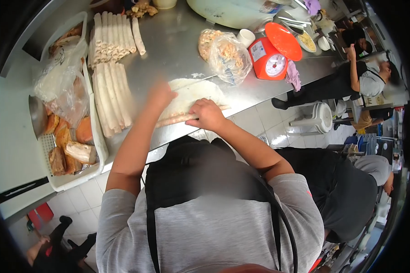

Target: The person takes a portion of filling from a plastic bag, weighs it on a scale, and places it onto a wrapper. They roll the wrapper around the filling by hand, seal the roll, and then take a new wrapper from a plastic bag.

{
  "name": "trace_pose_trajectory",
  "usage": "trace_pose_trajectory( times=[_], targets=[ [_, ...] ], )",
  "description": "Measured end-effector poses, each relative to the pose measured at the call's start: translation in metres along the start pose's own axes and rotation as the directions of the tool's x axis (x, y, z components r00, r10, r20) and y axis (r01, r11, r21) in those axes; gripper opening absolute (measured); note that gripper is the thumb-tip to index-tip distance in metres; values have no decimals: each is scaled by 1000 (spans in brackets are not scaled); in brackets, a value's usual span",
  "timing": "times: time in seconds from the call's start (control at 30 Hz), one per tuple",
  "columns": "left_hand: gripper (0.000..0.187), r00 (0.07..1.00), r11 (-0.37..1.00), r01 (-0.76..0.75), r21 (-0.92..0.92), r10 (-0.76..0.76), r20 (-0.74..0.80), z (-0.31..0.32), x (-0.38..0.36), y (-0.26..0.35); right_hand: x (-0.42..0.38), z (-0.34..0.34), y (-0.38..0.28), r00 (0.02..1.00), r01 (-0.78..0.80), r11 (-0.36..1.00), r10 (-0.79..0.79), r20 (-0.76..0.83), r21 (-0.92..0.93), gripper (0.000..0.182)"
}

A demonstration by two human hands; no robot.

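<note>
A thin pale round sheet lies on the steel table. Along its near edge runs a narrow filled roll. My right hand rests on this roll near its right part, fingers bent over it and thumb toward me. My left hand is over the left edge of the sheet, smeared by motion, so its fingers are unclear. Left of it lie long pale rolls side by side, with a further stack of rolls behind them. A clear bag of filling sits beyond the sheet.
An orange scale and a white cup stand at the back right. At the left is a white crate of food pieces and plastic. Beyond the table are a white stool and several people, one close on the right.
</note>
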State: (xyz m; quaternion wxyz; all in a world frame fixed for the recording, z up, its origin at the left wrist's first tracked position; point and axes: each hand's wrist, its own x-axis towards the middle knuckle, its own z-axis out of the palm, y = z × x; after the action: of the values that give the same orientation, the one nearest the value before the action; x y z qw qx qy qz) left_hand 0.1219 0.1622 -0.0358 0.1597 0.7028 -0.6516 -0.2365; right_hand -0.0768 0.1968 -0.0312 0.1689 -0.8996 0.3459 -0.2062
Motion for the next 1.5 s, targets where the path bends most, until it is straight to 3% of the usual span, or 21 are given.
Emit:
trace_pose_trajectory(
  times=[0.17, 0.27, 0.37, 0.47, 0.57, 0.67, 0.93, 1.1, 1.2, 1.33, 1.43, 1.5],
  targets=[
    [21, 999, 995, 33, -90, -31, 23, 4, 2, -10, 10, 20, -14, 998, 66, 995, -66, 2, 75, 25],
    [26, 947, 803, 257, -537, -98, 306, -9, 3, -20, 11, 16, -14, 997, 74, 994, -74, -2, 86, 24],
    [29, 988, 897, 40, -440, 30, 150, -44, -29, 0, 12, 16, -14, 998, 51, 991, -54, 18, 121, 24],
    [26, 960, 940, -185, -287, 234, 150, -33, -65, -1, 15, 15, -13, 996, 36, 992, -45, 77, 118, 24],
    [25, 963, 963, -268, -38, 269, 27, -10, -96, 0, 23, 15, -23, 993, 36, 994, -48, 112, 104, 23],
    [22, 937, 949, -316, 5, 313, -153, 8, -103, -8, 24, 25, -28, 993, 74, 993, -82, 80, 95, 21],
    [23, 899, 940, -340, 36, 336, -279, 9, -116, -10, -12, -7, 27, 990, 141, 987, -141, 4, -75, 28],
    [26, 871, 929, -362, 75, 366, -327, 8, -118, -9, -36, -30, 54, 999, 38, 992, -42, -27, -123, 27],
    [21, 870, 941, -298, 159, 336, -361, 8, -114, -7, -38, -31, 58, 999, -11, 997, 7, -39, -82, 25],
    [17, 917, 955, -233, 185, 279, -285, 5, -104, -9, -34, -31, 68, 999, -35, 995, 36, 8, -95, 21],
    [16, 905, 927, -244, 286, 323, -278, 1, -100, -3, -27, -28, 65, 995, -70, 979, 56, -77, -194, 19],
    [17, 900, 919, -232, 318, 327, -288, 1, -96, 1, -21, -28, 55, 992, -15, 980, -11, -124, -200, 20]
  ],
)
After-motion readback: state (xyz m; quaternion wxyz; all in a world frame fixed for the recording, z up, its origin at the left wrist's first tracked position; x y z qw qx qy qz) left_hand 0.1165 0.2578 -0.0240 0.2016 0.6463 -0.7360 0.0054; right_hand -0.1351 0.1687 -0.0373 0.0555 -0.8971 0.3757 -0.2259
